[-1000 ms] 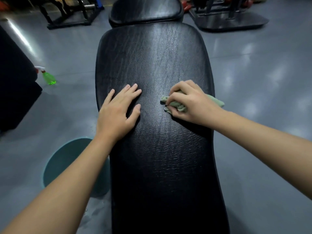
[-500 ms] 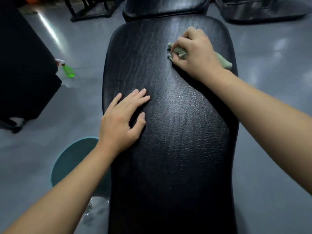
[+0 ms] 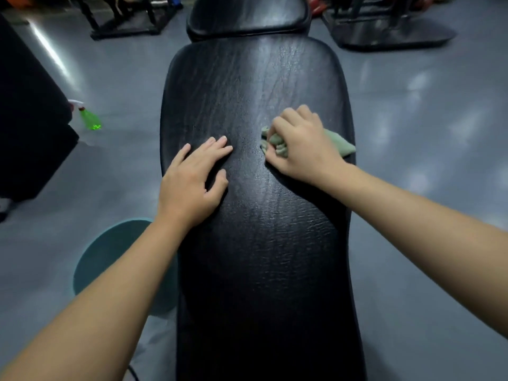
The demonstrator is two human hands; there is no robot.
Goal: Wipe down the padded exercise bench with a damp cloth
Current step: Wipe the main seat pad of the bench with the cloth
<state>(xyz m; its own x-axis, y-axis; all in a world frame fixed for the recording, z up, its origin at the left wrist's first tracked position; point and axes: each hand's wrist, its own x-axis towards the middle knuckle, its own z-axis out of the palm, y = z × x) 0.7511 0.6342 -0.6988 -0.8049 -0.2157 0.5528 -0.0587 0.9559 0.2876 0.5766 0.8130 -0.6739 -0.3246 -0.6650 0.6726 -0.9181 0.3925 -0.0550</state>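
The wiping looks to be midway: the right hand [image 3: 302, 149] grips a bunched green cloth [image 3: 340, 145] against the right side of the black padded bench [image 3: 261, 270], about halfway along it, while the left hand [image 3: 192, 185] rests flat beside it with its fingers straight. Whether the near end has been wiped cannot be told. The vinyl is grained, creased and faintly shiny towards the far end

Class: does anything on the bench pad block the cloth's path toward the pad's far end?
Nothing visible does. The bench pad ahead of the cloth in the right hand lies bare; the left hand rests flat beside it.
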